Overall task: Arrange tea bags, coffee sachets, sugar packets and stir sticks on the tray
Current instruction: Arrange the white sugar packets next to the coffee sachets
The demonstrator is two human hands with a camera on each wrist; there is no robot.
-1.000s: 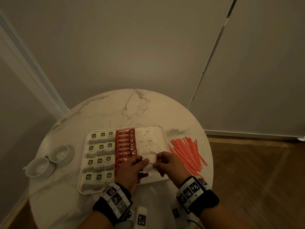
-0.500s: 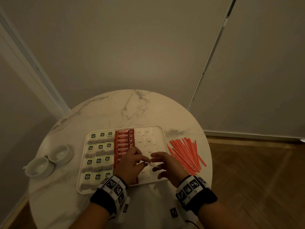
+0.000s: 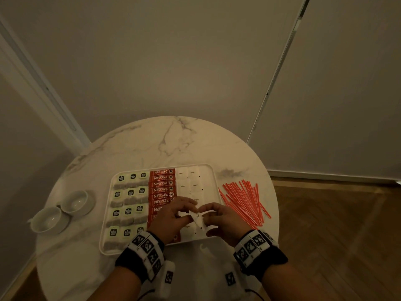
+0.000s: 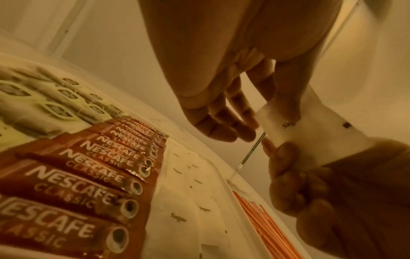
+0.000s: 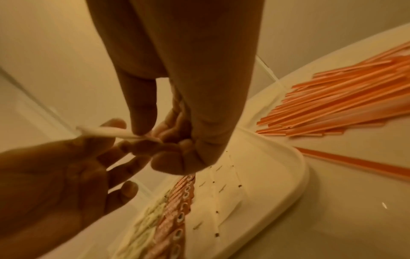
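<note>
Two white cups (image 3: pixel 61 210) sit together on the round marble table (image 3: pixel 173 140), left side.

Bare marble table (image 3: pixel 173 144) beyond tray (image 3: pixel 213 172); stir sticks (image 3: pixel 243 200) rightward

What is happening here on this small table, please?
A person is filling a white tray on a round marble table. Tea bags, coffee sachets and sugar packets already lie in it. The right hand pinches one sugar packet above the tray, the left hand at it too. The stir sticks lie beside the tray.
</note>
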